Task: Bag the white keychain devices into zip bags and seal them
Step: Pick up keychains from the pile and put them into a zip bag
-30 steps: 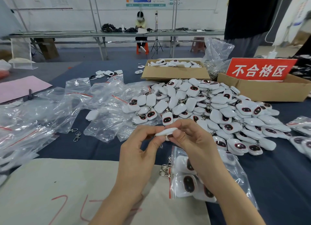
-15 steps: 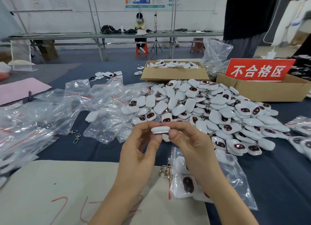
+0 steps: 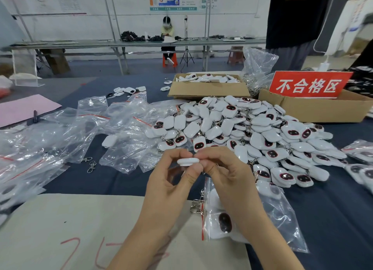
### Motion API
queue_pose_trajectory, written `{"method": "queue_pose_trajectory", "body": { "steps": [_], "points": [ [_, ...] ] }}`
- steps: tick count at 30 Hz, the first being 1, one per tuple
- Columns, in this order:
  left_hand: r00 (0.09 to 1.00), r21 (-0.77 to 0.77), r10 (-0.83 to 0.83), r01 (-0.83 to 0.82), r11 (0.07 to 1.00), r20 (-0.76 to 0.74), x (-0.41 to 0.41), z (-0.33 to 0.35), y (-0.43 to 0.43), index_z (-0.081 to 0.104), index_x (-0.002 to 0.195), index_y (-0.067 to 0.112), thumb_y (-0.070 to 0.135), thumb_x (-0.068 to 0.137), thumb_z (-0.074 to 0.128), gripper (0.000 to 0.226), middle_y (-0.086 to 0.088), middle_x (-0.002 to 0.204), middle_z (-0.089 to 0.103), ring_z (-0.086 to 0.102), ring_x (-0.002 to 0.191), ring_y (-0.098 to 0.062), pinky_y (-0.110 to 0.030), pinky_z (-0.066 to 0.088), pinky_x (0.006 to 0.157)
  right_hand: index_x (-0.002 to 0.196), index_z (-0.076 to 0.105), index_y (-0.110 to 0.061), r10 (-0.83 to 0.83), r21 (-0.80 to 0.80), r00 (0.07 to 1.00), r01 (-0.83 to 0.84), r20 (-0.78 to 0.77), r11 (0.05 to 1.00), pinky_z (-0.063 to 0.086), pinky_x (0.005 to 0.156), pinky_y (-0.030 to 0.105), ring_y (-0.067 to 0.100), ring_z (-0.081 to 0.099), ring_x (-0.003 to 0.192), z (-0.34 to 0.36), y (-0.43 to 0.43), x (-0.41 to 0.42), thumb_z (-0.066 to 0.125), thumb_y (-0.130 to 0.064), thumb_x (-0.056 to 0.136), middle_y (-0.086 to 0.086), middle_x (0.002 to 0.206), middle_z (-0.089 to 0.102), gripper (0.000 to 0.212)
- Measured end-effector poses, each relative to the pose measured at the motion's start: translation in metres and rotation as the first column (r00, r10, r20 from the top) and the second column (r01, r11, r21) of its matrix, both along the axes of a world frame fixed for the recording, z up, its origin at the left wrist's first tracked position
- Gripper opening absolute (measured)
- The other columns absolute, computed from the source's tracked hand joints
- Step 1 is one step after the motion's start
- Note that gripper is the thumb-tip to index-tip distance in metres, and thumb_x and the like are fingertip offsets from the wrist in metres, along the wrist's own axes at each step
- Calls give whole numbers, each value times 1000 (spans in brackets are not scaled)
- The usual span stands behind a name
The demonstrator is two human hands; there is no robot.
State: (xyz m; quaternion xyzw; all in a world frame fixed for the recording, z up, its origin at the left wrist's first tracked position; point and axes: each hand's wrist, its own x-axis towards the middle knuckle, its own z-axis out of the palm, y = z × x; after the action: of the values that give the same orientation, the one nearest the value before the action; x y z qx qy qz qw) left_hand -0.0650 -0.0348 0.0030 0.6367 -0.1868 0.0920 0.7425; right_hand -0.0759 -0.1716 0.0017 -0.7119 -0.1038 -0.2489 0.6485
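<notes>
Currently: left hand (image 3: 167,181) and right hand (image 3: 228,178) both pinch one device (image 3: 188,161) by its ends, thumb and forefinger clamped on it. It is held edge-on above the table, just near of the pile (image 3: 252,132). The open bag (image 3: 278,215) lies near right, partly under the right forearm, mouth to the left.

Risks (judgement):
- The grip is fingertips only on a smooth shell. A slip would drop the device into the pile or onto the bag.
- Clips (image 3: 197,207) stick out of the bag mouth. If they are left there the zip will likely not close along its whole line.
- The right forearm is over the bag, so lifting that arm may drag the bag or spill it.
- The device's own clip is hidden behind the fingers and may snag at the mouth.

Counts:
- Device in hand: 1.
- Open bag: 1, with 1 dark face showing inside; the rest inside are unclear.
- Pile: many dozens, not countable.
- Empty bags (image 3: 80,132), left: a heap, not countable, with 1 stray device (image 3: 110,141) on it.
- Loose clips (image 3: 90,164) near left: 2.
- Boxes: 2, far (image 3: 207,94) and far right (image 3: 314,112).
- Red sign (image 3: 308,85): 1.
</notes>
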Motion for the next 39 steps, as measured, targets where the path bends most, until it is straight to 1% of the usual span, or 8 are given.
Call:
{"method": "queue_pose_trajectory", "body": {
  "steps": [3,5,9,18,22,28,35,39],
  "points": [
    [999,27,46,-46,999,8,5,0,4,67,94,29,31,84,68,11,4,91,74,68,82,-10,-17,53,76,102,70,-42,1,-87,1000,-2,-10,996,54,89,25,13,67,101,-2,2,0,70,-16,91,-16,103,69,29],
    [1000,-45,-17,16,999,-18,7,-1,6,67,100,23,28,91,63,11,2,100,74,71,93,-11,-17,53,81,106,68,-48,17,-126,999,-23,-48,992,54,91,26,12,66,104,-3,3,1,71,-16,90,-18,106,69,36],
    [979,-215,-184,161,963,-91,7,-3,3,68,99,19,19,96,57,12,-7,113,71,67,112,-24,-26,53,94,109,73,-40,-40,-151,999,43,20,988,54,88,24,15,66,105,-1,1,-1,70,-8,90,-14,106,68,37],
    [955,-326,-242,177,929,-174,5,1,1,73,92,18,16,89,56,17,-14,114,72,66,116,-26,-32,53,100,102,77,-30,-121,-186,989,136,89,973,52,85,16,9,66,106,-1,0,1,75,-5,85,-16,104,68,31],
    [951,-321,-226,152,935,-209,6,3,2,75,87,23,12,82,61,18,-13,114,74,69,114,-24,-27,55,94,100,72,-46,-84,-144,995,92,57,985,50,89,14,9,65,110,0,0,1,76,-7,83,-19,111,66,43],
    [973,-286,-184,137,948,-142,9,0,4,71,96,26,5,83,58,28,-6,127,71,64,123,-22,-30,53,100,101,73,-31,38,24,999,-37,-23,999,52,87,15,6,71,96,3,5,0,77,5,78,-1,114,71,43],
    [980,-246,-181,156,957,-84,12,-6,5,64,115,28,4,89,53,37,-4,130,69,62,125,-22,-28,49,104,88,77,-34,72,154,980,-44,-184,987,48,65,8,2,65,66,10,1,-2,75,-1,85,-4,74,75,33],
    [980,-228,-182,159,960,-79,13,-8,5,62,121,22,9,93,56,31,-5,129,70,63,124,-23,-25,49,101,90,76,-30,66,185,976,-27,-206,982,50,65,10,6,68,69,10,0,-3,73,-3,87,-1,78,77,27]
  ]
}}
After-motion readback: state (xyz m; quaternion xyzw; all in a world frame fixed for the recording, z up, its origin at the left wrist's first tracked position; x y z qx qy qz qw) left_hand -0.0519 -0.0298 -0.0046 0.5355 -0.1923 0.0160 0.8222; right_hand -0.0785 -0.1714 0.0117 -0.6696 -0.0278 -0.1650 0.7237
